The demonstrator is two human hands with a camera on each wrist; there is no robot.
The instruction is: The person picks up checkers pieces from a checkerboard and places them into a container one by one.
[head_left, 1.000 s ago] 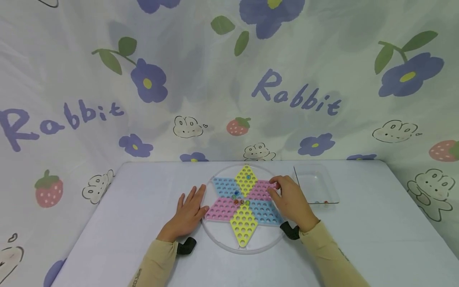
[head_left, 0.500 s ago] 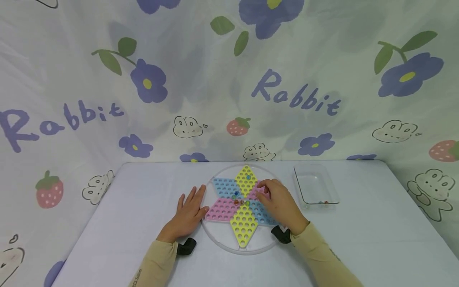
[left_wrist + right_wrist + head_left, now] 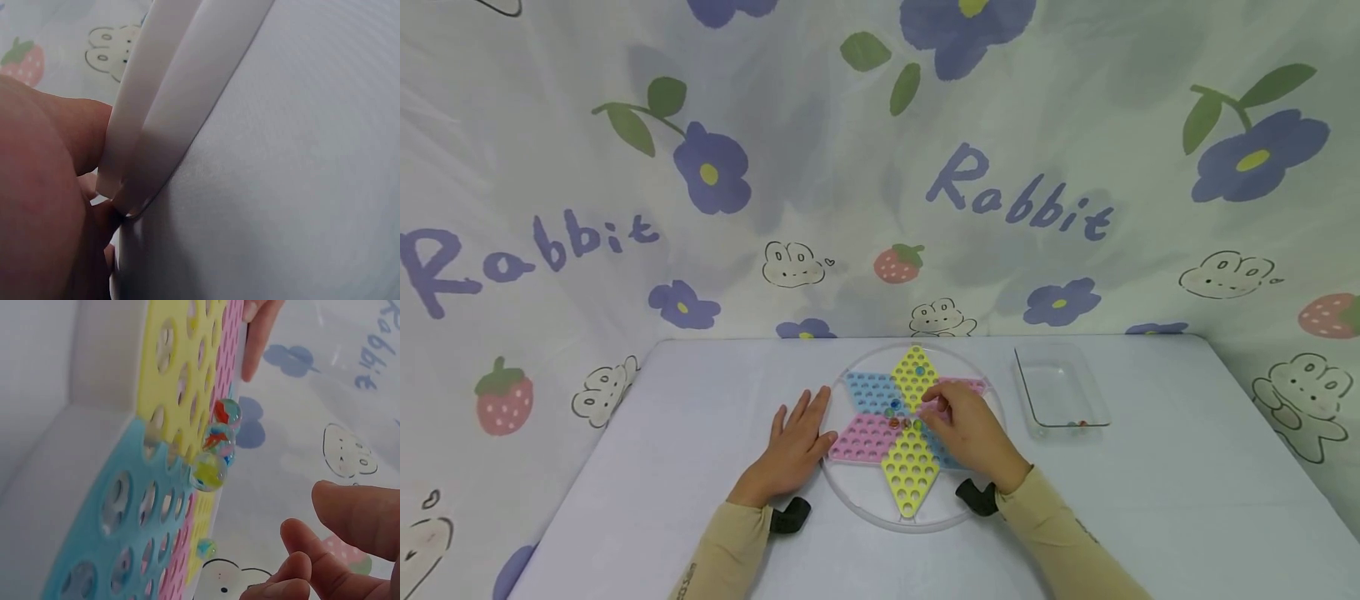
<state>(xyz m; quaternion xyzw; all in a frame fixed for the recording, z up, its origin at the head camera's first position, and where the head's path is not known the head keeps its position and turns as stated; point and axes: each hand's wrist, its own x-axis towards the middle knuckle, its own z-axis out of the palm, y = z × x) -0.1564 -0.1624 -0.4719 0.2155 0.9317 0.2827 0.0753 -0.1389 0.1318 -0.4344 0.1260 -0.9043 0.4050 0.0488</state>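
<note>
A round white board (image 3: 917, 527) bears a star of yellow, pink and blue perforated points. Near its centre several glass marbles (image 3: 896, 404) sit in the holes, the swirled ones showing well in the right wrist view. One more marble (image 3: 920, 371) lies in the far yellow point. My left hand (image 3: 792, 450) rests at the board's left side with fingers spread, its thumb touching the raised rim (image 3: 169, 94). Over the right half hovers my right hand (image 3: 970, 425), thumb and bent fingers apart. Between thumb and fingers (image 3: 356, 512) I see nothing; the palm is hidden.
A clear rectangular box (image 3: 1063, 392) stands on the white-covered table (image 3: 1150, 467) right of the board, with a few reddish marbles (image 3: 1081, 423) at its near edge. Behind the table hangs a printed curtain (image 3: 805, 200).
My right hand has moved left across the board, from its right edge toward the central marbles. The left hand stays in place, and the marbles in view keep their positions.
</note>
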